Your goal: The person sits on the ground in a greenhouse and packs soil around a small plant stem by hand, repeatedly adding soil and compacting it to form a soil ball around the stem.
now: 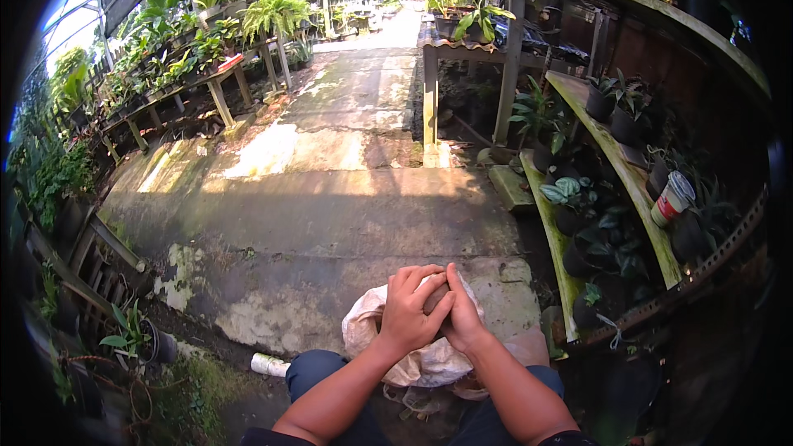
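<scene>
Both hands are cupped together around a brown rounded lump (436,298), which may be soil or a clod. My left hand (412,313) lies over it from the left with the fingers spread across its top. My right hand (463,316) closes round its right side, the fingertips near those of the left. Below the hands stands an open whitish woven sack (362,322) with a rolled rim, between my knees. Its contents are mostly hidden by the hands and forearms. Crumpled clear plastic (416,401) lies under the sack's near edge.
A white pipe piece (269,365) lies by the left knee. A potted plant (158,342) stands at the lower left. Mossy shelves (600,130) with black pots and a plastic cup (673,199) are at the right. Plant benches (218,102) line the concrete path (322,223).
</scene>
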A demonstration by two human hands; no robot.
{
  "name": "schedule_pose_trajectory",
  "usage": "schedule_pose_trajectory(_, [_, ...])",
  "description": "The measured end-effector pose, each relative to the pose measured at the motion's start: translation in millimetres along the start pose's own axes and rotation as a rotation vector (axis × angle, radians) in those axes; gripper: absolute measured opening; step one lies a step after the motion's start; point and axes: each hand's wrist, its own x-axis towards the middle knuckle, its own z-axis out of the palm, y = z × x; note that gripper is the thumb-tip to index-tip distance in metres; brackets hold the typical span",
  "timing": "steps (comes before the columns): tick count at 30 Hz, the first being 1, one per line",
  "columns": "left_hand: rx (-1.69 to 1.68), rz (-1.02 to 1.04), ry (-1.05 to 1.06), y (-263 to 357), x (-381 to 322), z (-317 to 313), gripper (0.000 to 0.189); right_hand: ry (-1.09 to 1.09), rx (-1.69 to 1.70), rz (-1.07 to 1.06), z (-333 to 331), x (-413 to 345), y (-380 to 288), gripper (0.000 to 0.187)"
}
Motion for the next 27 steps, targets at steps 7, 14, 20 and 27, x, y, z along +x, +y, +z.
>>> schedule_pose_trajectory(7, [0.118, -0.033, -0.022, 6, 4, -4, 0.059, -0.099, 0.189, -0.041, 1, -1, -3, 0.072])
schedule_pose_trajectory(14, [0.185, 0.033, -0.044, 3, -2, 11, 0.040, 0.042, 0.368, -0.047, 1, 3, 23, 0.051])
schedule_pose_trajectory(20, [0.044, 0.109, -0.007, -2, -3, 15, 0.039, 0.004, 0.318, -0.091, -7, 6, 22, 0.046])
schedule_pose_trajectory(27, [-0.238, -0.207, 0.136, 18, 3, 18, 0.047, -0.003, 0.408, -0.103, 1, -3, 11, 0.052])
